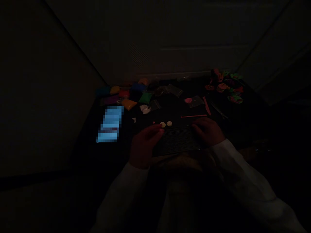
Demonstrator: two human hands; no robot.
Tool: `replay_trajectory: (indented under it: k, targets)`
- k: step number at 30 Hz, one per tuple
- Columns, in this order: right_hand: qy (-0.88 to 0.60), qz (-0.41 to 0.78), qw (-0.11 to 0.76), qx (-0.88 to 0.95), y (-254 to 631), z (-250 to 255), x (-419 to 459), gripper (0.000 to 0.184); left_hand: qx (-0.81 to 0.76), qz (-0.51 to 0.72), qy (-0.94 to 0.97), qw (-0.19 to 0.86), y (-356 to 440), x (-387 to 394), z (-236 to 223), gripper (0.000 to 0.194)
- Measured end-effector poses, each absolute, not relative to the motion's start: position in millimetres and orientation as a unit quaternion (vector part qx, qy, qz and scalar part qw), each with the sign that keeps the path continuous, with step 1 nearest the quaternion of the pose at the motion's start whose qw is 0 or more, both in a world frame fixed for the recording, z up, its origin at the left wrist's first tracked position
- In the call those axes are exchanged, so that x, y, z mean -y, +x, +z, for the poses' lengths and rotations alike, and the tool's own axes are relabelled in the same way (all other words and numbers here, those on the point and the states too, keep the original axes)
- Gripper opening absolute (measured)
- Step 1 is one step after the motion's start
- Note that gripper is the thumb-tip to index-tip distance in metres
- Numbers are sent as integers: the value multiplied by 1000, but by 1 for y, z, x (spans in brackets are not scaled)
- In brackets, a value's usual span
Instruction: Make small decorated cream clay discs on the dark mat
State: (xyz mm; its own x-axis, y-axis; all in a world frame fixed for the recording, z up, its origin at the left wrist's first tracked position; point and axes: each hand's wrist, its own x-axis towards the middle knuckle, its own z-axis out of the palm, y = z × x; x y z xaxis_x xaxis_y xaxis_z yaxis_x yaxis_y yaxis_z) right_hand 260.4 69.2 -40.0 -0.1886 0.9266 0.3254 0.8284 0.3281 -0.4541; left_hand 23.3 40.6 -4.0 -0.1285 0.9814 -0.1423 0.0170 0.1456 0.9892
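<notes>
The scene is very dark. My left hand (145, 144) has its thumb and index finger close together at the edge of a small pale disc (163, 124), which looks like modelling clay. Just right of that lies a second pale round piece (169, 123), and a tiny pink bit (154, 122) is to the left. My right hand (208, 131) is low over the right side of a dark ribbed mat (178, 139), fingers curled in; whatever they may hold is too dark to make out. Beyond it lies a thin pink stick tool (193, 116).
A lit phone (110, 124) lies at the left. Several colourful packets, among them a green one (145, 97), line the back left. A pink knife-like tool (207, 105) and a clear bag (196, 101) lie farther right, before a colourful pile (222, 86). A wall stands behind.
</notes>
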Motion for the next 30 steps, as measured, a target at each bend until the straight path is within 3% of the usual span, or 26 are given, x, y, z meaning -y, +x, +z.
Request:
replay_trajectory:
  k: [3, 6, 17, 23, 28, 30]
  targets:
    - [-579, 91, 273, 763, 259, -38, -68, 20, -652, 375, 638, 164, 5, -63, -6, 23]
    - [-584, 92, 270, 760, 258, -36, -66, 20, -638, 332, 685, 119, -5, -82, -13, 22]
    - [-581, 103, 275, 759, 259, -37, -66, 20, -610, 270, 734, 128, -2, -93, -27, 17]
    - [-575, 109, 297, 754, 260, -38, -66, 19, -641, 307, 683, 168, -1, -87, -18, 14]
    - [-569, 114, 321, 748, 262, -39, -67, 18, -652, 363, 628, 223, 5, -77, -2, 29]
    - [-567, 114, 331, 745, 262, -39, -67, 17, -647, 389, 610, 239, 7, -74, 1, 25]
